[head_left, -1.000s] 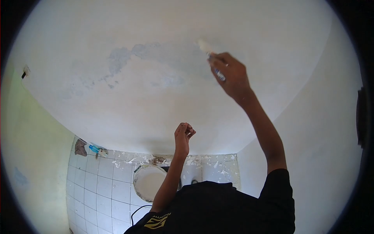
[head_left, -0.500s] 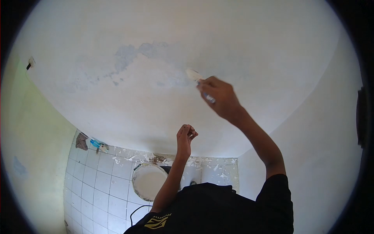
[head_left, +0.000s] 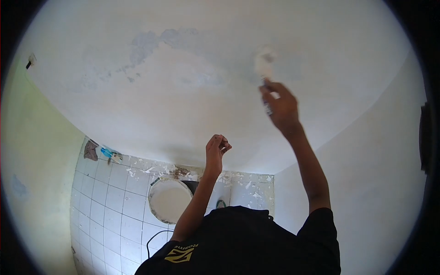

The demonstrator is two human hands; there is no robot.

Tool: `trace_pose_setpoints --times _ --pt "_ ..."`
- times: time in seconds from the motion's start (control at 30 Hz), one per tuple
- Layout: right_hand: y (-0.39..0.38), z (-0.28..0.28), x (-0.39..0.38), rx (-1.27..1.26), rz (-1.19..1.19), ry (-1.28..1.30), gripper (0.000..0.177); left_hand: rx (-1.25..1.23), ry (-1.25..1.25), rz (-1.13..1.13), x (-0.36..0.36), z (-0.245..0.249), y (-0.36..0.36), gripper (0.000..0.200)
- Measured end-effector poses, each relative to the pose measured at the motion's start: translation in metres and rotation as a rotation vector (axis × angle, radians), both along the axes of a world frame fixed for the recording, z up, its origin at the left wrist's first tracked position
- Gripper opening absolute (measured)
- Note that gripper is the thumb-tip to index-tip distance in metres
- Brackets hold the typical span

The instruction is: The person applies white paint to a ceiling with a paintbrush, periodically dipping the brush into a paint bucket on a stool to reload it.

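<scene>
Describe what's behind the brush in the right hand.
Behind the brush: pale wall, with a faint greyish area visible beside the blurred bristles. Wall directly behind the brush and the right hand is covered; can't be seen.

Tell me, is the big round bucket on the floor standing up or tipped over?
Upright: the bucket has its round rim facing up, with pale contents showing inside.

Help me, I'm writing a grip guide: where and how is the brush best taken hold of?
Probably grip the brush by its slim handle, between thumb and fingers, coming from below in the picture. The pale, blurred head points up the picture, while the handle runs down through the right hand. Approaching that way should keep hands off the head.
</scene>
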State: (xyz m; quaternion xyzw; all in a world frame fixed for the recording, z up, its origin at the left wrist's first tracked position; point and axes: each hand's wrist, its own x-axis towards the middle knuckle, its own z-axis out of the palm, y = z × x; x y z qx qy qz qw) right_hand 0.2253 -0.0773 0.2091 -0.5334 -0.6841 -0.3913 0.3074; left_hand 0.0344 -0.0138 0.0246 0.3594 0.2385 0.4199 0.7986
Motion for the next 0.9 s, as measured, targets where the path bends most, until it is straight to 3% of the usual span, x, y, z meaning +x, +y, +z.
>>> trace_pose_setpoints --times 0.1,0.17,0.3,0.6,0.73,0.9 --pt "0.003 -0.016 -0.025 -0.086 0.116 0.059 0.026 0.013 -0.023 -0.031 0.004 0.000 -0.002 0.017" --pt "0.000 -0.011 -0.037 -0.179 0.267 0.250 0.025 0.032 -0.022 -0.054 0.007 0.000 -0.006 0.017" --pt "0.008 0.002 -0.045 -0.201 0.270 0.160 0.026 -0.030 0.014 -0.022 0.006 0.000 -0.011 0.021" --pt "0.061 0.058 -0.053 -0.365 0.342 0.284 0.025 -0.075 0.055 0.075 -0.037 -0.002 0.008 0.020" --pt "0.078 0.090 -0.063 -0.336 0.356 0.276 0.017 -0.074 0.053 0.091 -0.066 0.000 0.019 0.018" --pt "0.078 0.129 -0.083 -0.207 0.205 0.206 0.018 -0.061 0.040 0.109 -0.102 0.006 0.030 0.018"
